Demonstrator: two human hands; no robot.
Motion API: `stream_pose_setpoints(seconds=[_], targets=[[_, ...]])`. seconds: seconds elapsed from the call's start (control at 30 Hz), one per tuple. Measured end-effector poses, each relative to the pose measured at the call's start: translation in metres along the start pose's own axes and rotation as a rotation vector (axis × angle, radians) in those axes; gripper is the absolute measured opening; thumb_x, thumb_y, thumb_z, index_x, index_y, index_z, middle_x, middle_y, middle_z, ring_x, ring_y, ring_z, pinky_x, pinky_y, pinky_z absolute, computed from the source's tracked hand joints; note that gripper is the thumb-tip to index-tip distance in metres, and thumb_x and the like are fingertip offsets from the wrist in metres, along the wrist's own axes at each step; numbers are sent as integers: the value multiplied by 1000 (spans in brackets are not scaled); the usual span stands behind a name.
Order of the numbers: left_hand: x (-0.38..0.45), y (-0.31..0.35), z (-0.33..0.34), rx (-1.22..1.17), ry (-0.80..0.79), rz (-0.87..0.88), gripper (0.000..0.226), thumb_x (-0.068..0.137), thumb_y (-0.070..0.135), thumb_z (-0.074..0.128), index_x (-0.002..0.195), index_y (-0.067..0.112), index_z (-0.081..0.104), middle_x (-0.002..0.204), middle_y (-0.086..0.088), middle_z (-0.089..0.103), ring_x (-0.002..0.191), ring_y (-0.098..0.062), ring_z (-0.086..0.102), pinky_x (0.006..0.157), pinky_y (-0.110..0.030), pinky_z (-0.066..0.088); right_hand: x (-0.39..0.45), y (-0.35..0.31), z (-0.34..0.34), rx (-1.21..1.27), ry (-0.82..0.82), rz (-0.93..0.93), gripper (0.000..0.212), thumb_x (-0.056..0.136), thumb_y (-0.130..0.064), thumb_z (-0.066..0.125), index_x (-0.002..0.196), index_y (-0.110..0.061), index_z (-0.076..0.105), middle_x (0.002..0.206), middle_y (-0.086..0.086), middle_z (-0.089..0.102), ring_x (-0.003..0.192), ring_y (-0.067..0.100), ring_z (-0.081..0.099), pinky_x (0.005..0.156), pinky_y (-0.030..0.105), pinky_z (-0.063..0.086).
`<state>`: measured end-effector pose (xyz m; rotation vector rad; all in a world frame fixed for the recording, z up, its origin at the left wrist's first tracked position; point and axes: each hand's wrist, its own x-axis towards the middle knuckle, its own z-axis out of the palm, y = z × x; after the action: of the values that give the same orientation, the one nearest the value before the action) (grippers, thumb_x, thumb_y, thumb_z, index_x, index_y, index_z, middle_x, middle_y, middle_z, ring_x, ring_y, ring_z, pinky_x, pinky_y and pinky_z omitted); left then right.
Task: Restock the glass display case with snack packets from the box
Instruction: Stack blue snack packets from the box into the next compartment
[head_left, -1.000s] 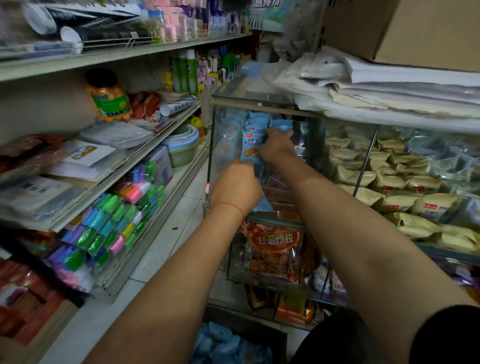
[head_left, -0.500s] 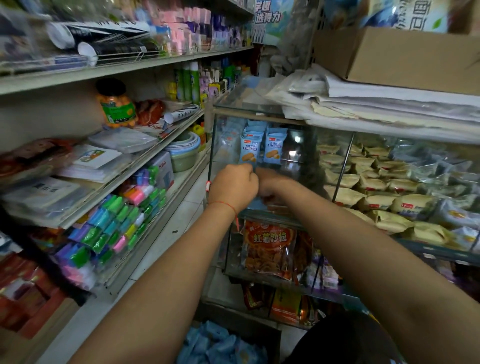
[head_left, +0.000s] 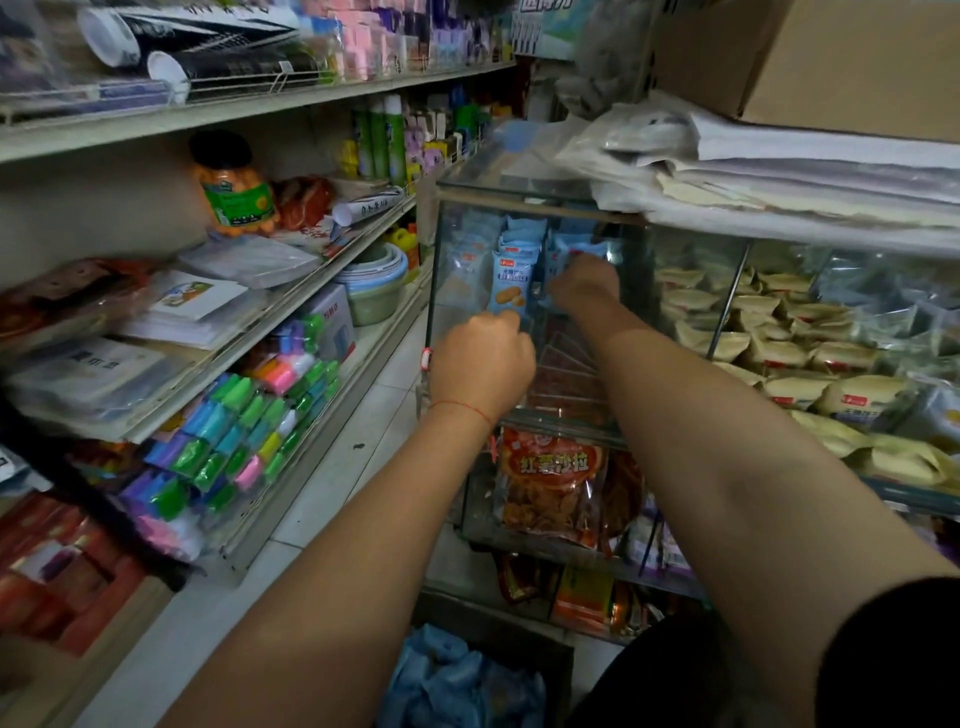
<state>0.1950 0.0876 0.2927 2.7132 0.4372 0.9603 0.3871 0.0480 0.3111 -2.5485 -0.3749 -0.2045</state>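
The glass display case (head_left: 540, 200) stands ahead, and both my arms reach into its top left compartment. Pale blue snack packets (head_left: 511, 275) stand upright at the back of that compartment. My right hand (head_left: 584, 285) is deep inside and grips another blue packet (head_left: 574, 248) beside them. At the compartment's front, my left hand (head_left: 483, 364) has its fingers curled round more packets, which the hand itself mostly hides. Low between my arms lies the dark box (head_left: 519, 631) with several blue packets (head_left: 457, 680) in it.
Beige snack packets (head_left: 779, 353) fill the case's right compartments. An orange crisp bag (head_left: 550, 488) sits on the lower shelf. Papers (head_left: 779, 171) and a cardboard box (head_left: 810, 57) lie on the case top. Store shelves (head_left: 234, 332) with goods line the left, across a tiled aisle (head_left: 363, 441).
My right hand drew back from the rear of the compartment to my left hand, then reached to the back again with a packet. My left hand stayed near the front.
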Motion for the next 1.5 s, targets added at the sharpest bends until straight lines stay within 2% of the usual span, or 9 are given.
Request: stream_pose_setpoints(seconds=[0.3,0.63,0.83,1.0,1.1,1.2,1.27,1.33,1.5], targets=[[0,-3,5,-44,5,-4,18,90,17,45,73,12,50,82,-15,64,71,-33,58,55,-31,30,3,20,43,-95,-91,-34,37,100,-23,42,127,-2,55,129,18,56,117,30,55,88,30,44],[-2,-4,7,-66,16,-5,20,89,17,45,69,13,46,76,-14,62,67,-33,56,53,-30,31,7,21,44,-27,-10,63,30,95,-26,56,113,-4,62,113,14,64,99,26,64,76,31,51],[-1,-4,8,-19,32,-26,21,89,18,45,79,6,59,79,-14,63,69,-34,57,54,-31,31,3,15,40,-7,7,78,36,90,-29,63,118,-7,60,119,13,61,105,26,62,87,39,54],[0,-2,4,-128,108,5,28,85,21,39,72,5,57,72,-15,61,63,-35,56,50,-31,29,-30,-9,-7,-49,-8,-149,36,93,-27,60,120,-3,61,124,17,60,114,29,58,91,34,47],[-22,-2,-15,-303,409,74,23,84,13,44,72,7,62,70,-7,61,60,-25,55,49,-36,41,-93,-15,-38,-62,11,-339,32,95,-27,53,113,-2,62,125,20,54,105,35,59,87,36,47],[-82,-17,-23,-369,606,-24,16,86,9,49,76,8,62,72,-3,58,64,-15,50,56,-27,38,-178,5,-51,28,358,-753,20,89,-20,56,91,-1,61,102,21,54,86,36,55,73,41,45],[-128,-40,-5,-357,486,-266,14,87,15,51,79,10,61,73,-6,58,68,-21,52,58,-30,36,-231,24,-36,40,439,-969,15,85,-17,59,81,-3,58,89,19,53,79,33,49,65,40,38],[-174,-65,28,-267,117,-546,16,90,23,52,81,14,61,80,-10,63,76,-31,58,61,-33,39,-270,46,5,47,223,-1085,16,87,-15,57,79,-1,56,86,19,52,76,33,47,61,42,37],[-273,-116,102,-84,-541,-703,23,93,29,50,94,12,66,104,-15,68,95,-33,62,76,-34,47,-318,118,153,25,-291,-883,18,85,-17,56,76,-2,56,80,20,48,69,35,50,58,44,41]])
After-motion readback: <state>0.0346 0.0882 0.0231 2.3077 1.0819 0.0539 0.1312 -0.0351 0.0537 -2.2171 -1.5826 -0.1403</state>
